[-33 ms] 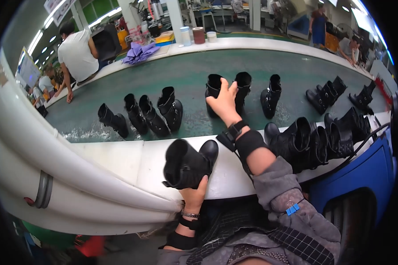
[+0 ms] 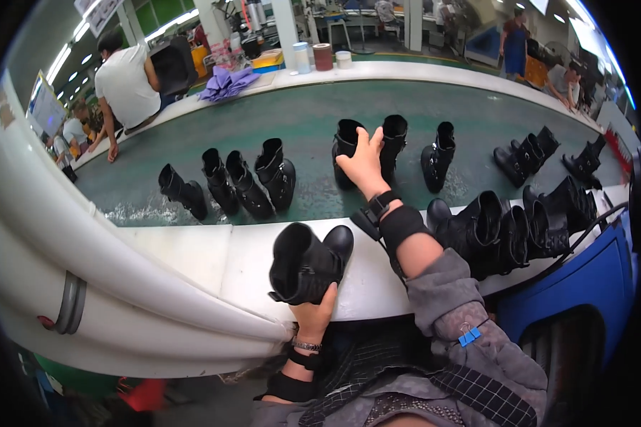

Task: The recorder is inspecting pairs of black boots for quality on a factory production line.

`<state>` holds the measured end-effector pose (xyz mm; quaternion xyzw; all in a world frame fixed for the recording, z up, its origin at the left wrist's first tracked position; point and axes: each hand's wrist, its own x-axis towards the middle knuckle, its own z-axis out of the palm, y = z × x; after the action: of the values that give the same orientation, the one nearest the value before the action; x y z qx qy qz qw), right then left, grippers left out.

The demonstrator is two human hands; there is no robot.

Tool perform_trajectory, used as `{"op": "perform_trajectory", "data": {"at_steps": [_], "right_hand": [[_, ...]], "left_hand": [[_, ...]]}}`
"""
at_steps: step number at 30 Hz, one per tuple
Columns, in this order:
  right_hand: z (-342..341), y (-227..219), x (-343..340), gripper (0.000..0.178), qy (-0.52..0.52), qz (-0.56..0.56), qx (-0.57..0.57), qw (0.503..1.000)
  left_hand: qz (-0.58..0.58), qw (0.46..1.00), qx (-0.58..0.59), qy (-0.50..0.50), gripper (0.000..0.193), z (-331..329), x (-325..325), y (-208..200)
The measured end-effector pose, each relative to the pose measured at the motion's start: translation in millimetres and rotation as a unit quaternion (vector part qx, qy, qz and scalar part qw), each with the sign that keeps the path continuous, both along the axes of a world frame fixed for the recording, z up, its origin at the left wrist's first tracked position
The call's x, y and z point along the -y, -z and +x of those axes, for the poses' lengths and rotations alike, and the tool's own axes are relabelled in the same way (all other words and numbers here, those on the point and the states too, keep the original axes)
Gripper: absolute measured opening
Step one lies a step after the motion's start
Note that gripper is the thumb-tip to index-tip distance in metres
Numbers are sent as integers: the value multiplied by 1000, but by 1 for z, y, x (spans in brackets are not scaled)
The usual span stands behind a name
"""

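My left hand [image 2: 313, 317] is closed round the lower side of a black ankle boot [image 2: 303, 274]. This boot is tilted over the white ledge, its shaft opening toward me and its rounded toe pointing to the far right. My right hand [image 2: 365, 162] reaches over the green belt, thumb and fingers spread, at the near side of a standing black boot [image 2: 347, 139]. Whether the fingertips touch that boot is hard to make out. Just right of the hand stands another black boot [image 2: 394, 142], partly covered by it.
Several buckled black boots [image 2: 274, 174] stand left on the green belt [image 2: 299, 107]; a single boot [image 2: 438, 156] is on the right. More boots [image 2: 484, 220] crowd the white ledge [image 2: 253, 249] beside my right forearm. A blue machine casing [image 2: 570, 285] is near right. People work across the belt.
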<state>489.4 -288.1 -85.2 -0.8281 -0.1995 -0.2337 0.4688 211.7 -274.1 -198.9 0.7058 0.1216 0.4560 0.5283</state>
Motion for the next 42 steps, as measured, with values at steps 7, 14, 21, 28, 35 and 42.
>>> {"op": "perform_trajectory", "data": {"at_steps": [7, 14, 21, 28, 35, 42], "right_hand": [[46, 27, -6, 28, -15, 29, 6, 999], [-18, -46, 70, 23, -32, 131, 54, 989], [-164, -36, 183, 17, -97, 78, 68, 990], [-199, 53, 213, 88, -230, 257, 16, 938], [-183, 50, 212, 42, -145, 106, -162, 970], [-162, 47, 187, 36, -179, 279, -216, 919]], "left_hand": [[-22, 999, -5, -25, 35, -2, 1, -8], [-69, 998, 13, -7, 32, -1, 1, -10], [-76, 997, -3, 6, 29, 2, 12, -4], [-35, 998, -43, -31, 30, -2, 40, -12], [-149, 989, 0, 16, 34, -5, 42, -18], [-471, 866, 107, 125, 44, 6, 32, -10]]}}
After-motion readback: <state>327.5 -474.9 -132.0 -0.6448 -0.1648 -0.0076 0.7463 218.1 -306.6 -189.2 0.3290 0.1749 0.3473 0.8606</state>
